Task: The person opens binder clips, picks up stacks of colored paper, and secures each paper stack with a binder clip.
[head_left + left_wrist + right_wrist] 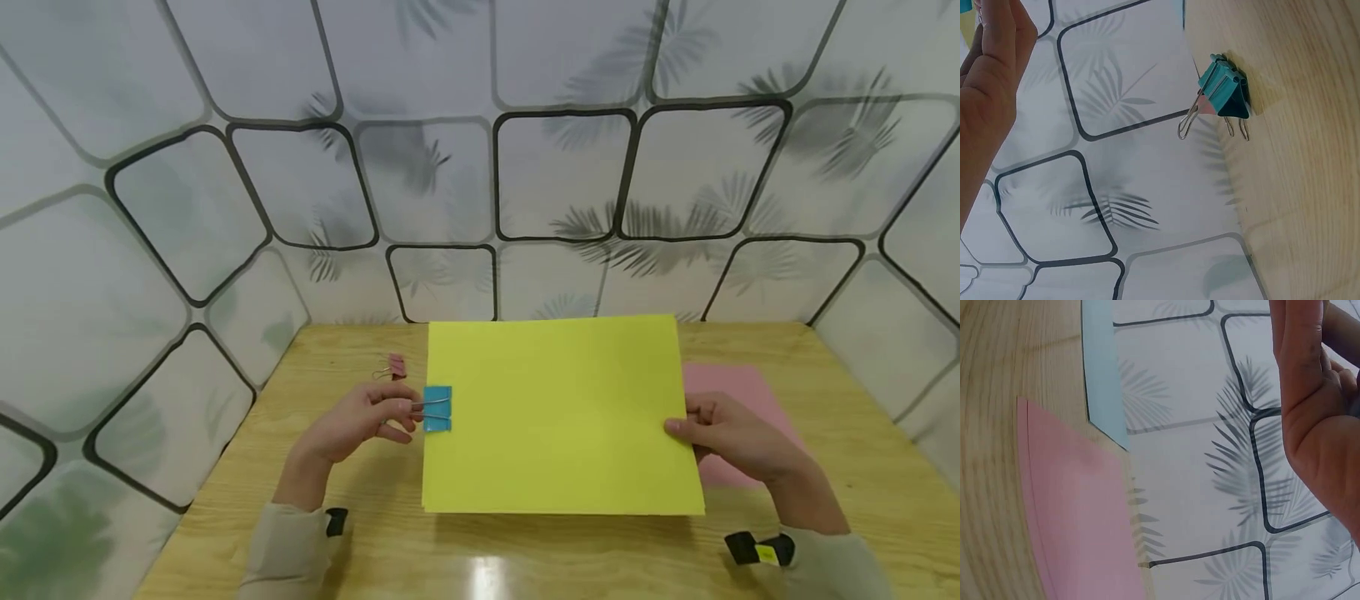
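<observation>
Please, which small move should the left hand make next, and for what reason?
Probably, the left hand should gently let go of the blue clip: it already sits over the left edge of the yellow paper, and the right hand holds the opposite edge.

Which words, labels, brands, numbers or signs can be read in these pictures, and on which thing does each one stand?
None can be read.
Yellow patch on the black band by the right sleeve: too small and blurred to tell whether it bears print.
Yellow paper, blue clip, pink paper: no lettering shows.
Backdrop: only leaves and rounded outlines, no writing.
</observation>
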Demonstrator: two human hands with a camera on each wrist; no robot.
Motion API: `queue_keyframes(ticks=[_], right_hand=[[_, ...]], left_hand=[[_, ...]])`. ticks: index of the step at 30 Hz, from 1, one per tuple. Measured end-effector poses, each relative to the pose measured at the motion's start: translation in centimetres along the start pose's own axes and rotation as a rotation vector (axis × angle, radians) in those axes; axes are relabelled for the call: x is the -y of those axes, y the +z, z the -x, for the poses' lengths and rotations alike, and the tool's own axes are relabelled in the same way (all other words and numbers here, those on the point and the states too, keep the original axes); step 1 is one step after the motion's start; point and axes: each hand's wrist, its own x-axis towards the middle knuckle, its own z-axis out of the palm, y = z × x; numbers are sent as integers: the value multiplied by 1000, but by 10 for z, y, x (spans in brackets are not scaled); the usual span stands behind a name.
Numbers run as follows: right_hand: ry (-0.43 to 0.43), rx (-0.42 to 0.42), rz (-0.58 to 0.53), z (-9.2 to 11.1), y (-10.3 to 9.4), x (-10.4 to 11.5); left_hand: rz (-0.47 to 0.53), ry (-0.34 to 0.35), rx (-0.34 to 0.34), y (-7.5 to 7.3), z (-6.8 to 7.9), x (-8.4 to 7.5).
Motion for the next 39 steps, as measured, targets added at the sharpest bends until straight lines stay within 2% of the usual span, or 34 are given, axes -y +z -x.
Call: queue_keyframes(ticks=[5,9,12,15,18,21,26,31,39], right_hand=[[-8,-9,26,2,0,3],[18,-12,30,1,0,5],[41,-2,45,0,-3,7],[58,-3,71,-1,-8,9],[72,5,87,0,-10,5],[88,25,93,1,-8,-1],[122,-2,177,2,-6,-9],[163,1,232,1,-5,-15],[177,-13,275,-1,-3,-18]], left_hand=[[-4,3,-4,-2,1,-2],[-28,-6,-6,-4,1,-4],[-70,15,5,-6,0,-4],[-141,40,48,-7,0,-5],[-202,40,128,-7,3,-2],[-222,22,198,-8,7,1],[-238,35,253,-9,7,4],[-314,35,281,-9,5,5],[-367,28,268,-8,2,5]])
